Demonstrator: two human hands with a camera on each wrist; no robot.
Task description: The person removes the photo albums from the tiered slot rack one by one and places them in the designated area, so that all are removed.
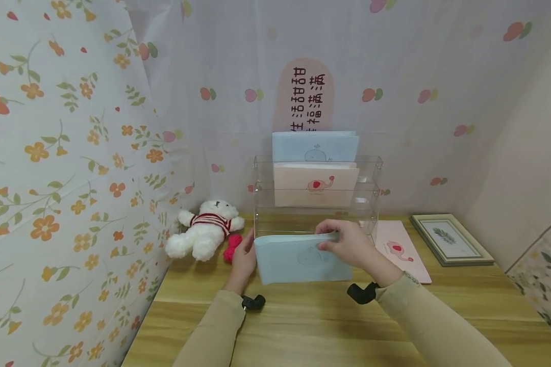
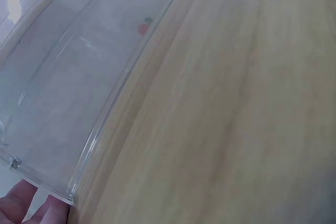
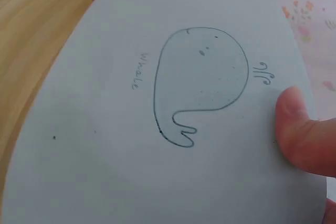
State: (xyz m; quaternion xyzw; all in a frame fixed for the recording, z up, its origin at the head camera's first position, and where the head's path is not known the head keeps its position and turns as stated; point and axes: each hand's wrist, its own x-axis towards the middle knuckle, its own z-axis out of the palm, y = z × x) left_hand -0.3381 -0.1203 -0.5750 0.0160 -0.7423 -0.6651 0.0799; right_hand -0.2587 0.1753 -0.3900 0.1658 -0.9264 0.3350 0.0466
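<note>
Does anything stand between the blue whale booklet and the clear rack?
Nothing visible does: the right hand pinches the blue whale booklet in front of the clear rack, with no other object seen between, though the booklet hides part of the rack.

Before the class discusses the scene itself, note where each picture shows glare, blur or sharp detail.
Head view: soft light, faint reflections on the clear rack, the whale drawing on the blue booklet faint; left wrist view: pale glare streaks along the rack's edges, tabletop grain soft; right wrist view: the drawing's lines clear, the flowered cloth behind blurred.
</note>
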